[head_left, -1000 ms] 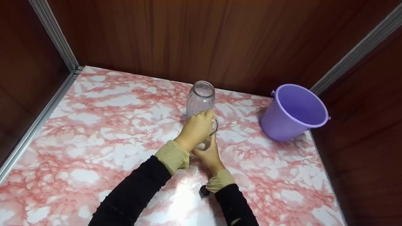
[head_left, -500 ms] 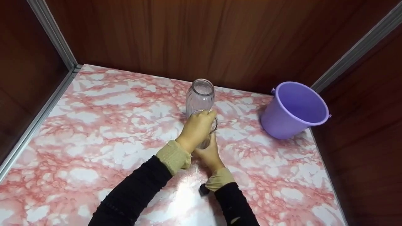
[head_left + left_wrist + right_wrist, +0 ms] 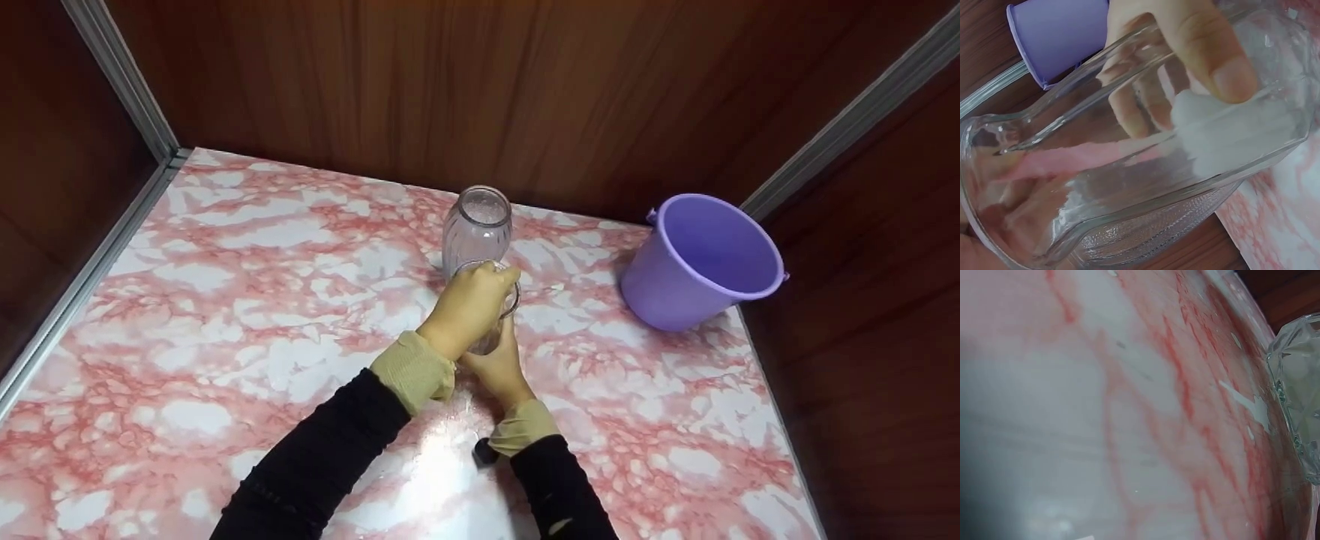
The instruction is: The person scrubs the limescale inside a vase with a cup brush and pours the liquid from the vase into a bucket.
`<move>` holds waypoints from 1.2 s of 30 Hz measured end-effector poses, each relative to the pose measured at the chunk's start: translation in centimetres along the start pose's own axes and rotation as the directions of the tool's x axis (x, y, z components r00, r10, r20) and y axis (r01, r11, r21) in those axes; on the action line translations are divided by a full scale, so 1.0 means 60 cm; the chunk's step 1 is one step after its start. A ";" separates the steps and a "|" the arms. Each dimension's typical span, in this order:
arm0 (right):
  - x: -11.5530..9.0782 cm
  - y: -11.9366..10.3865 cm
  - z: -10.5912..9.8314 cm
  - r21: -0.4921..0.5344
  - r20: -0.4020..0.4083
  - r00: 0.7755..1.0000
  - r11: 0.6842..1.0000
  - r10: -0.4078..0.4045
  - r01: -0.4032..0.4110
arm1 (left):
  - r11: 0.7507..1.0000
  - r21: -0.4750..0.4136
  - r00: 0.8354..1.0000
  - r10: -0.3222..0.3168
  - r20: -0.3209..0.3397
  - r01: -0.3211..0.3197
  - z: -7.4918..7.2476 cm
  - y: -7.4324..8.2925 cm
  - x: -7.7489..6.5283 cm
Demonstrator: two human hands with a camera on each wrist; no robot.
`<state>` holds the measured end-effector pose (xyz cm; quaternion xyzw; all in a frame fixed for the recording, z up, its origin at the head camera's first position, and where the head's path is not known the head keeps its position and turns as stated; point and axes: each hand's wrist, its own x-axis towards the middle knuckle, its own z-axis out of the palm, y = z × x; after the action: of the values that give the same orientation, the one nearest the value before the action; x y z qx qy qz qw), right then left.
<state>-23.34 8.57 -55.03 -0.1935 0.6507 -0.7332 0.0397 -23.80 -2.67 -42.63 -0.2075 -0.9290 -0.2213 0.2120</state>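
A clear glass jar (image 3: 1145, 194) is held above the table by both of my hands. My right hand (image 3: 501, 367) grips it near the base, its thumb along the outside and its fingers showing through the glass. My left hand (image 3: 466, 307) is curled at the mouth and covers much of the rim in the head view. Inside the jar, the left wrist view shows a white sponge-like head (image 3: 1235, 138) near the base on a pink handle (image 3: 1078, 159), like a bottle brush. Only the jar's faceted base (image 3: 1300, 394) appears in the right wrist view; the right hand is outside it.
A second glass jar (image 3: 478, 236) stands upright just behind the hands. To the right, a purple bucket (image 3: 694, 262) stands by the corner. A small black object (image 3: 485, 452) sits beside the right cuff. Brown wood-look panels (image 3: 420, 90) border the red-and-white marbled table (image 3: 270, 360).
The head view has shifted slightly. My left hand has turned a little at the jar's mouth, with its fingers slightly farther right. The right hand keeps its grip.
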 end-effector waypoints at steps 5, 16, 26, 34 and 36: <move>-0.001 -0.002 0.000 -0.048 -0.013 1.000 0.999 0.002 -0.002 | 1.000 -0.008 1.000 0.015 0.024 -0.015 -0.002 -0.004 0.004; -0.002 -0.007 -0.003 -0.128 -0.032 0.999 0.991 0.037 -0.040 | 0.997 -0.069 0.994 -0.018 0.106 0.026 -0.010 -0.009 0.011; -0.002 -0.006 -0.002 -0.157 -0.044 0.998 0.987 0.034 -0.041 | 0.991 -0.129 0.990 -0.019 0.140 0.037 -0.015 -0.013 0.011; 0.000 -0.002 -0.002 -0.098 -0.040 0.999 0.995 0.028 -0.032 | 0.992 -0.127 0.989 0.023 0.145 -0.004 -0.018 -0.015 0.011; -0.001 -0.001 -0.002 -0.089 -0.039 0.999 0.995 0.037 -0.041 | 0.992 -0.122 0.989 0.031 0.142 -0.014 -0.017 -0.016 0.011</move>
<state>-23.34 8.71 -54.99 -0.1687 0.6873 -0.7057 0.0332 -24.47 -3.80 -41.78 -0.2460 -0.9243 -0.2592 0.1338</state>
